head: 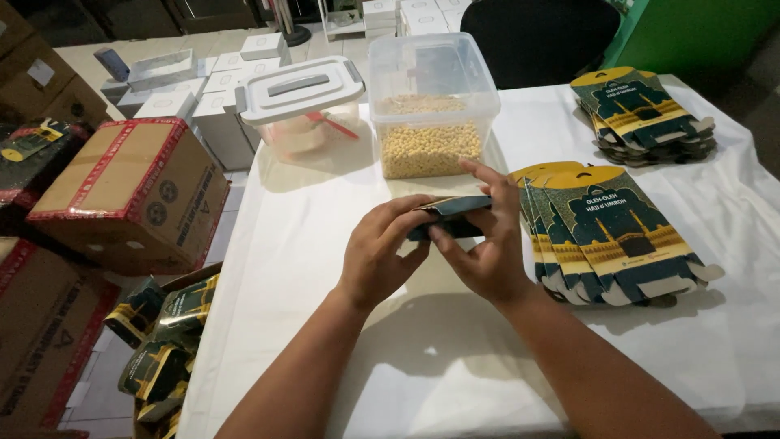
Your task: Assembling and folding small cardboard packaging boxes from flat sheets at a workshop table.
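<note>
- Near left, floor: open box (162, 341) holding finished green cartons.
- Mid tabletop (325, 268): left hand (378, 252) and right hand (487, 244), both grips closed on one dark carton (451, 215), partly folded.
- Right: flat carton stack (617, 236) unfolded; second stack (642, 114) farther.
- Far: tub of yellow beans (431, 122), lidded tub (305, 114).

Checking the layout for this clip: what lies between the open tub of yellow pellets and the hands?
In the head view, only bare white tablecloth lies between the open tub and the hands, left and right, which hold a small dark box.
</note>
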